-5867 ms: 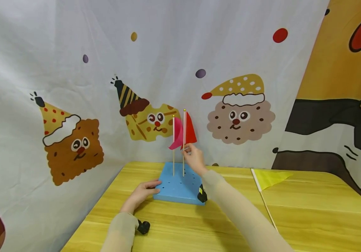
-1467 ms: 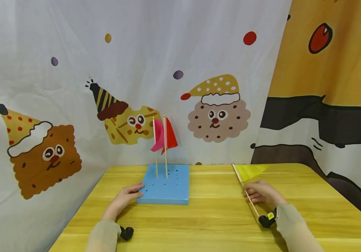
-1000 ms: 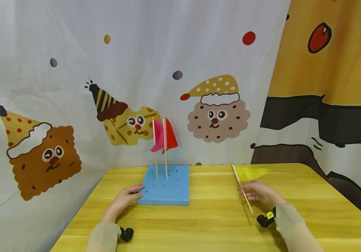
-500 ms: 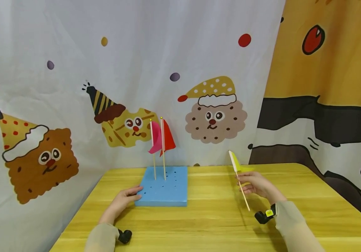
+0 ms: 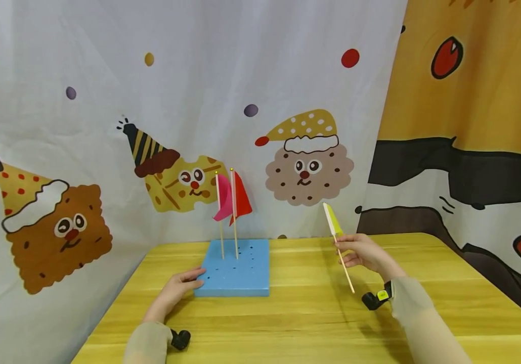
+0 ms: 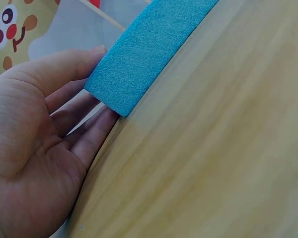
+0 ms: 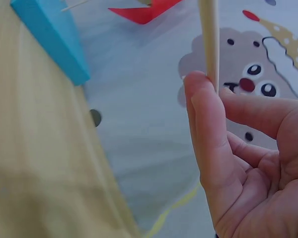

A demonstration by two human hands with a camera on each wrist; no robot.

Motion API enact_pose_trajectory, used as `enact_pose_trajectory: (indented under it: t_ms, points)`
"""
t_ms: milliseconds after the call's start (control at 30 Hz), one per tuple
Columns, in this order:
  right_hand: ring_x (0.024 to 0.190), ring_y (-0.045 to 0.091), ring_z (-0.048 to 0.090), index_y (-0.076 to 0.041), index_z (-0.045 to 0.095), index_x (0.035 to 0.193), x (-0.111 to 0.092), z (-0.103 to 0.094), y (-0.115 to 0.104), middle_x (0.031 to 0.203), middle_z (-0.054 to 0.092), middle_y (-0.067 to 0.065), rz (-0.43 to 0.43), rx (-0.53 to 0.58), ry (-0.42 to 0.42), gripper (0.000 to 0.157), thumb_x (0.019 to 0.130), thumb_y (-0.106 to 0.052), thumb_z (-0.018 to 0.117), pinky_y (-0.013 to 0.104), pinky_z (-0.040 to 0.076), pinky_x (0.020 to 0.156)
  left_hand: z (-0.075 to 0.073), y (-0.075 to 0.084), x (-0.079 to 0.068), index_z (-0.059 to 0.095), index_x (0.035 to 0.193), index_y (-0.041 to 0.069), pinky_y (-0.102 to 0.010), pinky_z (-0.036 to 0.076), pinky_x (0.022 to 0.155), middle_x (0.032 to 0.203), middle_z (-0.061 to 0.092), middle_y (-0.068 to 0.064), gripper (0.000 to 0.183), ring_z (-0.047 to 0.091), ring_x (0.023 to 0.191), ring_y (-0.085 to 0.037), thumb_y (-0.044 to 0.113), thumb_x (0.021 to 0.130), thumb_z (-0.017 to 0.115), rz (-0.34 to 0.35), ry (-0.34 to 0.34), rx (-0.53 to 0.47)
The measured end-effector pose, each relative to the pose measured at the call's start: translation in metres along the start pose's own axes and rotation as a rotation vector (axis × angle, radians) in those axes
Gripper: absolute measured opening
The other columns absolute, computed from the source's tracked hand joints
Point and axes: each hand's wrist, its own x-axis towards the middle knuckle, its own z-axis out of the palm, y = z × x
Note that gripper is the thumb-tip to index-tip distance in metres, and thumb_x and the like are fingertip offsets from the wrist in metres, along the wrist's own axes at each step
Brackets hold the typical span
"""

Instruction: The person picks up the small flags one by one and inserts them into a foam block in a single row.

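A blue foam board (image 5: 237,284) with small holes lies on the wooden table, and a pink flag (image 5: 224,198) and a red flag (image 5: 241,197) stand upright in it on thin sticks. My left hand (image 5: 174,293) rests against the board's left edge, its fingers mostly straight. In the left wrist view the thumb (image 6: 72,67) touches the board's upper corner, and the other fingertips are at its side. To the right, my right hand (image 5: 364,254) pinches the stick of a yellow flag (image 5: 335,222) between thumb and fingers. That flag is raised above the table, leaning left, its stick's lower end free.
The wooden table (image 5: 297,323) reaches back to a white curtain (image 5: 224,60) printed with cartoon cookies and cheese. On each wrist sits a small black camera, the left camera (image 5: 180,339) and the right camera (image 5: 374,299).
The right hand let go of the red flag, moved right, took the yellow flag lying on the table and lifted and tilted it up. The left hand stays at the board's edge.
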Motion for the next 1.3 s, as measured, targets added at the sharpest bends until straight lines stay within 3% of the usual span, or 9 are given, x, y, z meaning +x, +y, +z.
enact_pose_trajectory:
  t_ms: [400, 633, 867, 1067, 1300]
  points:
    - [0.063, 0.018, 0.068, 0.01, 0.053, 0.124, 0.011, 0.019, -0.035, 0.086, 0.064, 0.011, -0.078, -0.068, 0.03, 0.037, 0.097, -0.014, 0.06, 0.03, 0.058, 0.058, -0.001, 0.003, -0.001, 0.058, 0.136, 0.007, -0.054, 0.03, 0.109, 0.153, 0.034, -0.015, 0.047, 0.027, 0.141, -0.038, 0.022, 0.092, 0.068, -0.004, -0.005, 0.001]
    - [0.063, 0.02, 0.068, 0.011, 0.051, 0.129, 0.025, 0.038, -0.029, 0.09, 0.064, 0.015, -0.138, -0.09, 0.067, 0.042, 0.097, -0.015, 0.061, 0.035, 0.058, 0.059, -0.002, 0.003, -0.003, 0.057, 0.137, 0.005, -0.054, 0.031, 0.108, 0.153, 0.032, -0.017, 0.048, 0.027, 0.14, -0.04, 0.022, 0.093, 0.068, 0.028, -0.014, 0.027]
    - [0.065, 0.027, 0.069, 0.006, 0.053, 0.127, 0.04, 0.057, -0.021, 0.093, 0.064, 0.019, -0.22, -0.078, 0.117, 0.038, 0.096, -0.014, 0.061, 0.039, 0.058, 0.056, -0.001, 0.004, -0.002, 0.058, 0.136, 0.006, -0.053, 0.032, 0.108, 0.153, 0.034, -0.017, 0.046, 0.029, 0.139, -0.039, 0.021, 0.093, 0.067, 0.024, -0.001, 0.038]
    - [0.068, 0.032, 0.068, 0.005, 0.054, 0.127, 0.053, 0.074, -0.01, 0.089, 0.067, 0.012, -0.276, -0.086, 0.138, 0.034, 0.097, -0.011, 0.06, 0.042, 0.058, 0.055, 0.0, 0.003, -0.001, 0.058, 0.136, 0.005, -0.053, 0.033, 0.108, 0.153, 0.035, -0.017, 0.046, 0.029, 0.14, -0.038, 0.02, 0.093, 0.067, 0.03, -0.008, 0.026]
    - [0.076, 0.048, 0.065, 0.004, 0.054, 0.129, 0.069, 0.1, -0.006, 0.091, 0.066, 0.014, -0.314, -0.082, 0.137, 0.034, 0.097, -0.009, 0.059, 0.047, 0.057, 0.056, -0.001, 0.003, -0.003, 0.058, 0.136, 0.006, -0.055, 0.031, 0.108, 0.153, 0.033, -0.016, 0.047, 0.026, 0.141, -0.039, 0.021, 0.092, 0.068, 0.02, -0.016, 0.024]
